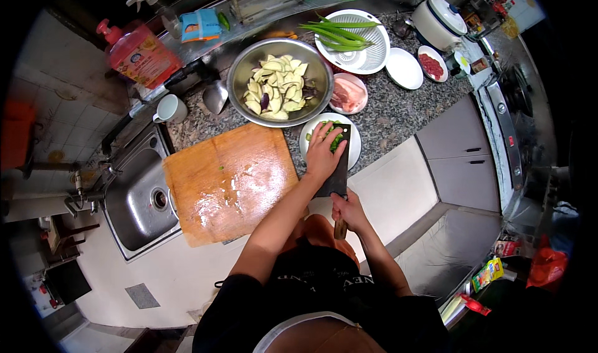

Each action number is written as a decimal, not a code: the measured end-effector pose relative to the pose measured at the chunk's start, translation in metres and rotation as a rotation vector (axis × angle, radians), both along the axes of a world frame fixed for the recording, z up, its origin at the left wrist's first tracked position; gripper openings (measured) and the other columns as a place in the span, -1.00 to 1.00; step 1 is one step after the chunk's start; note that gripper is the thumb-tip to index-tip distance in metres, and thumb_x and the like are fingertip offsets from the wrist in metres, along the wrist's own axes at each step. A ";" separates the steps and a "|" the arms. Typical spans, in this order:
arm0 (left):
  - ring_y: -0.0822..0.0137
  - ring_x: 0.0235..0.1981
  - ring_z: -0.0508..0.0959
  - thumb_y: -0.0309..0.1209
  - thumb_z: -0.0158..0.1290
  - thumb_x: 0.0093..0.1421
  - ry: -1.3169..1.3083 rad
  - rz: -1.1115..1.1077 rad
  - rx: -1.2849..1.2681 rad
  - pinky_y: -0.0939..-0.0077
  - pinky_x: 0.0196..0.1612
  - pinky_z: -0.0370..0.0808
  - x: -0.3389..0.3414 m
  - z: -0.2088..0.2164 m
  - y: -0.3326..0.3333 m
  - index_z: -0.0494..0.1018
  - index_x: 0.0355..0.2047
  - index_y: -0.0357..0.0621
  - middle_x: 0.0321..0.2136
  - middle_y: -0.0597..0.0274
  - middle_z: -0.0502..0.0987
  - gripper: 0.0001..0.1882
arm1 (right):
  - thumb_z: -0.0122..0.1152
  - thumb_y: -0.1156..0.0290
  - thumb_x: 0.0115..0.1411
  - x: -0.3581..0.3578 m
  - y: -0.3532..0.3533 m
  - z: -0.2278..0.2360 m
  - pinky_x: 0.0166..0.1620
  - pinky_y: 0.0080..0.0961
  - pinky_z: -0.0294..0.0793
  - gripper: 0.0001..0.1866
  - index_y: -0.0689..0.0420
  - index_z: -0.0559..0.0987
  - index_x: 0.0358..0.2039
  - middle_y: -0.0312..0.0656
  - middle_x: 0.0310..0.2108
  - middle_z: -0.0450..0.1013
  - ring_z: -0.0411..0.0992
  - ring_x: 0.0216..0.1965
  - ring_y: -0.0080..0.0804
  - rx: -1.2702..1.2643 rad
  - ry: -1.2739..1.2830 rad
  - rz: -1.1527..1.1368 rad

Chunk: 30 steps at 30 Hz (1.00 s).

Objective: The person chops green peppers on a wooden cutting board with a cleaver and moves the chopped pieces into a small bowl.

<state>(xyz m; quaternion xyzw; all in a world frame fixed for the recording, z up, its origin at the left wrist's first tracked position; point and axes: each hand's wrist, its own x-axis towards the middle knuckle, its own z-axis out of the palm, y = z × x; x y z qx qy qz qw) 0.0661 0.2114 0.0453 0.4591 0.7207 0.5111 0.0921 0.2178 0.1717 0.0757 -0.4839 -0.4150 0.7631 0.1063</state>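
Observation:
In my right hand [351,211] is the wooden handle of a dark-bladed cleaver [334,177]. Its broad blade reaches forward over a white plate [355,152]. Chopped green pieces [337,143] lie on that plate beside the blade. My left hand [322,152] rests over them with its fingers stretched out, next to the blade and partly covering the pieces. To the left lies a wet wooden cutting board [230,188] with a small green bit on it.
Beyond the plate stand a steel bowl [235,98] of cut eggplant, a white colander [380,42] with long green vegetables, a dish of pale meat [349,94], an empty white dish [405,70] and a dish of red meat [431,65]. A steel sink [134,200] sits left of the board.

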 end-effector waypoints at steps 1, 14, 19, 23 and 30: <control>0.02 0.13 0.27 -0.32 0.15 0.05 -0.012 -0.005 0.002 0.25 0.11 0.27 0.005 -0.004 0.009 0.48 -0.17 -0.01 -0.01 0.14 0.39 -0.70 | -0.03 0.43 0.23 0.002 0.005 -0.001 -0.68 -0.58 0.26 -0.92 0.15 0.34 -0.37 -0.34 -0.71 0.24 0.25 -0.75 -0.55 0.007 0.006 -0.012; 0.13 -0.09 0.42 -0.46 0.15 -0.03 0.199 0.022 0.061 0.28 -0.01 0.30 -0.009 -0.038 0.032 0.47 -0.33 -0.07 -0.23 0.23 0.49 -0.79 | 0.04 0.42 0.22 0.025 0.027 0.013 -0.69 -0.58 0.24 -0.89 0.09 0.31 -0.41 -0.37 -0.73 0.20 0.20 -0.76 -0.57 -0.039 -0.082 -0.153; 0.12 -0.07 0.41 -0.44 0.13 0.02 0.221 0.017 0.026 0.29 -0.01 0.31 -0.013 -0.035 0.023 0.48 -0.30 -0.10 -0.21 0.23 0.49 -0.80 | 0.05 0.42 0.22 0.039 0.030 0.025 -0.70 -0.58 0.24 -0.86 0.10 0.31 -0.45 -0.37 -0.74 0.19 0.20 -0.77 -0.58 0.000 -0.095 -0.146; 0.10 -0.06 0.40 -0.46 0.12 0.04 0.118 -0.049 0.133 0.28 -0.02 0.32 -0.006 -0.004 0.030 0.49 -0.28 -0.12 -0.19 0.21 0.48 -0.81 | 0.02 0.42 0.24 0.046 0.028 0.025 -0.67 -0.60 0.27 -0.92 0.12 0.35 -0.35 -0.39 -0.71 0.21 0.21 -0.75 -0.60 -0.003 -0.118 -0.068; 0.11 -0.27 0.45 -0.54 0.11 0.00 0.075 -0.109 0.122 0.34 -0.18 0.39 -0.005 -0.009 0.028 0.46 -0.39 -0.16 -0.36 0.16 0.46 -0.87 | 0.03 0.41 0.24 0.040 0.018 0.031 -0.67 -0.59 0.27 -0.92 0.12 0.36 -0.33 -0.38 -0.72 0.22 0.21 -0.75 -0.60 -0.019 -0.069 -0.114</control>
